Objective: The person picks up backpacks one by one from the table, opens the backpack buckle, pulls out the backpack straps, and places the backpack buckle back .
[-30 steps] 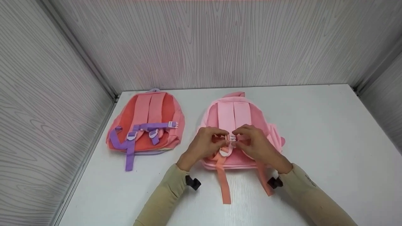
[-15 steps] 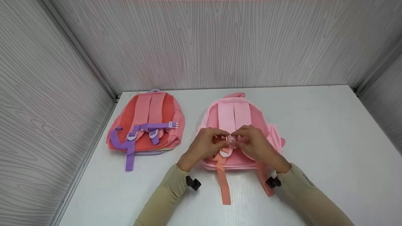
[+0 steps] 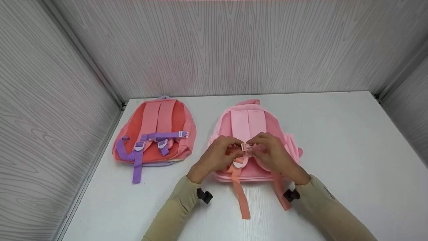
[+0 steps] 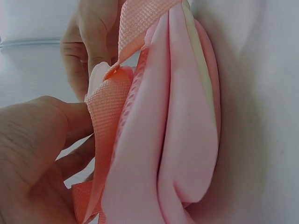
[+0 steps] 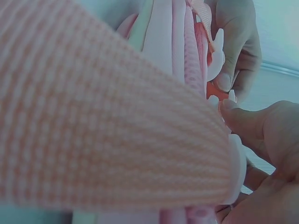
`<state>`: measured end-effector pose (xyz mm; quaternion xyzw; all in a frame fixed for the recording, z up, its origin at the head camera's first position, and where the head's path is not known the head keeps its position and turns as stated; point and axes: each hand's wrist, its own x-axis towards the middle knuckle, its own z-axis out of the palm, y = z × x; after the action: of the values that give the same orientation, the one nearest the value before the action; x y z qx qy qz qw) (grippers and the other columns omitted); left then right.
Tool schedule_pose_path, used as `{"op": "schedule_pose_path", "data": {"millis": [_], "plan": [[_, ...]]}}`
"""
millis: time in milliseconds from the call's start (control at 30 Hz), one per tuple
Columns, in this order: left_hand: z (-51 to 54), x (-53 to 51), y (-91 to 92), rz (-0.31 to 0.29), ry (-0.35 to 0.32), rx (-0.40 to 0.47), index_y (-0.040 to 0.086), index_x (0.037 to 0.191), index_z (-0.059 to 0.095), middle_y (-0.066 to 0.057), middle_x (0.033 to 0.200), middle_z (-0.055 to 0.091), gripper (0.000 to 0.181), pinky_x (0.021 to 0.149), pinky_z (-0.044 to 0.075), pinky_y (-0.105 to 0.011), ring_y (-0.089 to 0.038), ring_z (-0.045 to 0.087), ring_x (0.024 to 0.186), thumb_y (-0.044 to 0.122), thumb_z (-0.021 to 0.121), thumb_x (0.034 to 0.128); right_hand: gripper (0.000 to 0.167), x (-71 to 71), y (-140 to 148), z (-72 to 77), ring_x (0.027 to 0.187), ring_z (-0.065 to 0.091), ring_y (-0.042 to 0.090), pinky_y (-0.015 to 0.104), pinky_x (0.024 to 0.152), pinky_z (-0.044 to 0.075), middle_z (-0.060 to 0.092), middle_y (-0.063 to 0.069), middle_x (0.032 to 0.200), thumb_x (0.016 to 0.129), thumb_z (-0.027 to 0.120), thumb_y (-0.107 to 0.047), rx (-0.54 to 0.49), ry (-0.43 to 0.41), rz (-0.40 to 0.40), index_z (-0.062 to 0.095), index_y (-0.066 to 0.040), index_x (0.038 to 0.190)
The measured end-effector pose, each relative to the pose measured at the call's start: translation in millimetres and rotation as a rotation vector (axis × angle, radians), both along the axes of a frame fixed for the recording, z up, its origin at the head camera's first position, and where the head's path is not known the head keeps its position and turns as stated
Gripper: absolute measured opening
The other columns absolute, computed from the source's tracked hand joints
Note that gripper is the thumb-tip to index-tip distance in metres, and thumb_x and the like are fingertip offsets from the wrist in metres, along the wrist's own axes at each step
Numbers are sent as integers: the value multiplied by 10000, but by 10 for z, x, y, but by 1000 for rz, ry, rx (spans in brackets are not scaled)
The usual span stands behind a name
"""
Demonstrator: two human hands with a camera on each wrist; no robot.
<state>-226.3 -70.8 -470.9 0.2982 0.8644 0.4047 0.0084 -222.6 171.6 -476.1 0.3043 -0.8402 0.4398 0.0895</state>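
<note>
A pink backpack lies with its shoulder straps upward, and both hands meet over its lower middle. My left hand pinches one side of a small white buckle on an orange strap. Thumb and fingers of my right hand pinch the buckle's other side. In the left wrist view, orange webbing runs beside the left fingers. A blurred orange strap covers much of the right wrist view, with the right hand beyond it.
A coral and pink backpack with purple straps lies to the left on the white table. Two orange strap ends hang toward the table's front. Wood-grain panels stand behind and at both sides.
The two sides of the buckle have come closer together between the fingers. The front orange strap end has swung slightly right, while both hands have barely moved.
</note>
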Motion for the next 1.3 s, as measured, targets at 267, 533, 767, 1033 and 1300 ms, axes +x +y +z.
{"op": "schedule_pose_path", "data": {"millis": [267,533,767,1033,1300], "plan": [[0,-6,-22,7,50,-38,119,1250,760,-37,1127,729,225,911,531,-367,-192,617,1019,190,695,1047,201,-14,-6,-4,970,678,230,372,847,589,759,20,1006,921,847,-110,-8,45,-8,825,-91,1120],[-32,-8,-12,24,91,-58,95,1162,735,-56,1064,697,168,866,532,-368,-194,626,945,196,626,1084,196,-11,-14,-18,944,649,229,338,816,550,754,42,980,926,842,-135,-10,76,-2,823,-66,1108],[-8,18,14,60,134,-153,120,1176,705,-24,1079,690,164,879,560,-346,-163,623,954,237,638,1084,207,-10,-18,-8,976,657,223,321,835,565,757,32,1010,918,849,-121,-7,57,-17,825,-80,1119],[-3,49,55,79,288,-250,115,1174,728,-23,1071,715,168,821,586,-314,-153,636,910,226,647,1077,205,-14,-18,-25,959,665,216,322,822,576,757,32,1006,921,852,-156,-14,69,-7,825,-83,1111],[18,35,26,81,162,-180,113,1130,698,-16,1011,679,132,791,540,-310,-145,604,866,214,626,1084,196,-26,-13,-45,976,676,222,319,853,580,757,34,1019,917,851,-115,-18,88,-3,820,-90,1110]]}}
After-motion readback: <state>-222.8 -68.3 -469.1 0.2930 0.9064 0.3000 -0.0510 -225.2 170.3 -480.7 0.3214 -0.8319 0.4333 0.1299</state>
